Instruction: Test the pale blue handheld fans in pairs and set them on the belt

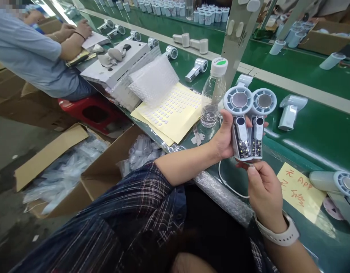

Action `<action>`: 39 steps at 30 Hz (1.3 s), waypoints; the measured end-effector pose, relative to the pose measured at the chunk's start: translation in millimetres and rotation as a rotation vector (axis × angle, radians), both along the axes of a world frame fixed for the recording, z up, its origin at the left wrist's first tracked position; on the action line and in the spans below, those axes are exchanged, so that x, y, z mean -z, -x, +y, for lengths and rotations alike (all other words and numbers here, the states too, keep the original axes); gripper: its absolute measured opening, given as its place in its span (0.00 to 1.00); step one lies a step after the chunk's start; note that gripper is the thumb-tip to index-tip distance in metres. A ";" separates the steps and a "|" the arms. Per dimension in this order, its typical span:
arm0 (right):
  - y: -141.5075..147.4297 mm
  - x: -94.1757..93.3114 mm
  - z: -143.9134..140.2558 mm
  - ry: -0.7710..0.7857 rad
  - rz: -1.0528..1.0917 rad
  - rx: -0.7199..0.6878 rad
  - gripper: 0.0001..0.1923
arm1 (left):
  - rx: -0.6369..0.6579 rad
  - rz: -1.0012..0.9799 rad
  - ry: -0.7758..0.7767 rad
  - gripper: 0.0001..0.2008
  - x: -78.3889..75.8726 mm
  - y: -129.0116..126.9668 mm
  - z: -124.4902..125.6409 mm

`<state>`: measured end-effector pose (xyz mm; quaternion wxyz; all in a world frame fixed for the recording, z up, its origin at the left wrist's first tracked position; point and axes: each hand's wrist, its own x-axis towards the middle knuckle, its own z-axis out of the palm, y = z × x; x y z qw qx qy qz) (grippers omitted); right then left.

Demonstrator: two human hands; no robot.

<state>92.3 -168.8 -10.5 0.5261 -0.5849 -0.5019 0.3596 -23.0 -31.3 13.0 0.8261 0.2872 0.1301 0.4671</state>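
Two light-blue handheld fans (239, 104) sit side by side in my left hand (225, 137), its thumb along the left one and fingers behind. Their round spoked heads point up, and the handles show bare circuit boards. At the lower end of the handles, my right hand (264, 191) pinches the small plug of a white cable (220, 172). Whether the plug is seated in a fan cannot be made out. The cable loops down beneath the fans. A clear water bottle (209, 100) stands just left of them.
Sticker sheets (180, 110) and bubble wrap (155, 79) lie to the left. More fans stand along the green bench (311, 132). A yellow note (300, 189) is at right. A carton (86, 185) of bagged parts sits below; a co-worker (27, 49) works at far left.
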 end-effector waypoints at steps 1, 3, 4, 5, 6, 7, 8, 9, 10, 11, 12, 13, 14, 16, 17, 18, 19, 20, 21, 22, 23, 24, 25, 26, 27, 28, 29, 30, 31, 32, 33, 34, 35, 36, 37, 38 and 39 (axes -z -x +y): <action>0.9 0.5 0.1 -0.001 0.011 0.023 0.22 | 0.010 -0.004 0.000 0.46 -1.2 1.1 0.4; 4.1 -0.5 0.6 0.003 0.061 0.051 0.21 | 0.025 -0.004 -0.006 0.46 -2.7 3.0 0.6; 5.9 -1.7 0.8 -0.003 0.108 0.053 0.19 | 0.030 -0.005 -0.016 0.46 -3.1 3.6 0.4; 7.6 -3.1 0.9 -0.014 0.164 0.050 0.19 | 0.033 -0.004 -0.036 0.47 -3.3 3.9 -0.1; 9.3 -4.4 0.9 -0.029 0.220 0.046 0.18 | 0.031 0.001 -0.064 0.47 -3.1 3.8 -0.7; 10.9 -5.5 0.7 -0.042 0.271 0.046 0.18 | 0.022 0.011 -0.099 0.48 -2.5 3.2 -1.8; 12.7 -6.3 0.5 -0.049 0.311 0.048 0.18 | 0.007 0.027 -0.135 0.49 -1.6 2.1 -3.1; 14.4 -6.7 0.2 -0.050 0.342 0.051 0.18 | -0.015 0.045 -0.167 0.49 -0.2 0.6 -4.7; 16.1 -6.5 0.0 -0.050 0.370 0.055 0.18 | -0.038 0.060 -0.194 0.50 1.3 -1.1 -6.4; 17.7 -5.9 -0.1 -0.051 0.394 0.057 0.18 | -0.059 0.069 -0.212 0.50 3.1 -2.7 -8.1; 18.8 -4.9 0.1 -0.053 0.412 0.056 0.19 | -0.077 0.077 -0.223 0.50 4.7 -4.2 -9.5; 19.3 -3.6 0.3 -0.051 0.421 0.054 0.19 | -0.089 0.084 -0.227 0.50 6.0 -5.2 -10.4; 18.8 -2.2 0.7 -0.046 0.415 0.053 0.19 | -0.095 0.091 -0.227 0.50 6.7 -5.6 -10.7; 14.5 0.1 1.7 -0.028 0.344 0.044 0.18 | -0.080 0.092 -0.227 0.50 5.7 -4.7 -9.6; 10.6 0.7 2.2 -0.025 0.284 0.037 0.19 | -0.066 0.080 -0.226 0.50 4.0 -3.4 -8.4; 5.8 0.9 2.9 -0.039 0.211 0.031 0.19 | -0.057 0.059 -0.224 0.50 1.6 -1.6 -7.1; 0.3 0.8 3.8 -0.074 0.124 0.035 0.19 | -0.057 0.034 -0.219 0.49 -1.1 0.4 -5.9; -5.4 0.4 4.9 -0.125 0.025 0.061 0.20 | -0.066 0.015 -0.211 0.49 -3.7 2.6 -5.2; -11.2 -0.1 6.3 -0.180 -0.078 0.109 0.20 | -0.081 0.009 -0.202 0.47 -6.1 4.8 -5.0; -16.7 -0.7 7.7 -0.225 -0.161 0.169 0.19 | -0.087 0.020 -0.197 0.45 -7.8 7.0 -5.5; -21.8 -1.3 9.1 -0.247 -0.197 0.213 0.17 | -0.076 0.052 -0.202 0.43 -8.9 9.0 -6.6; -26.5 -2.1 10.2 -0.245 -0.175 0.230 0.16 | -0.033 0.104 -0.226 0.42 -9.2 11.0 -8.1; -30.7 -3.2 10.8 -0.225 -0.104 0.211 0.19 | 0.039 0.169 -0.273 0.40 -8.8 12.7 -9.5; -34.5 -4.8 10.8 -0.207 -0.013 0.170 0.24 | 0.116 0.230 -0.342 0.38 -7.9 14.2 -10.5; -38.1 -7.1 10.5 -0.206 0.064 0.129 0.27 | 0.181 0.276 -0.419 0.36 -6.5 15.1 -10.9; -41.5 -10.0 9.9 -0.219 0.111 0.113 0.28 | 0.227 0.304 -0.485 0.35 -4.8 15.6 -10.4; -44.7 -13.5 9.4 -0.241 0.133 0.124 0.27 | 0.243 0.316 -0.523 0.34 -2.9 15.3 -9.0; -47.6 -17.2 9.3 -0.267 0.150 0.157 0.26 | 0.239 0.321 -0.524 0.33 -1.0 14.5 -7.1; -50.2 -20.9 9.7 -0.282 0.183 0.192 0.26 | 0.218 0.321 -0.486 0.33 0.9 13.1 -5.0; -52.3 -24.3 10.5 -0.282 0.232 0.225 0.26 | 0.204 0.322 -0.421 0.33 2.5 11.5 -3.1; -53.8 -27.1 11.5 -0.259 0.289 0.243 0.26 | 0.201 0.324 -0.344 0.33 3.6 9.8 -2.0; -54.6 -29.4 12.6 -0.221 0.342 0.249 0.25 | 0.210 0.321 -0.271 0.32 4.2 8.3 -1.8; -54.7 -31.2 13.3 -0.177 0.388 0.242 0.25 | 0.231 0.308 -0.210 0.32 4.1 7.2 -2.8; -54.4 -32.5 13.5 -0.131 0.431 0.228 0.24 | 0.261 0.287 -0.168 0.32 3.4 6.5 -4.8; -53.6 -33.7 13.3 -0.093 0.472 0.209 0.23 | 0.289 0.266 -0.150 0.33 2.3 6.2 -7.4; -52.5 -34.6 12.6 -0.064 0.504 0.189 0.22 | 0.312 0.250 -0.154 0.34 0.8 6.2 -10.3; -51.4 -35.5 11.7 -0.044 0.524 0.171 0.20 | 0.324 0.241 -0.170 0.36 -0.6 6.3 -13.0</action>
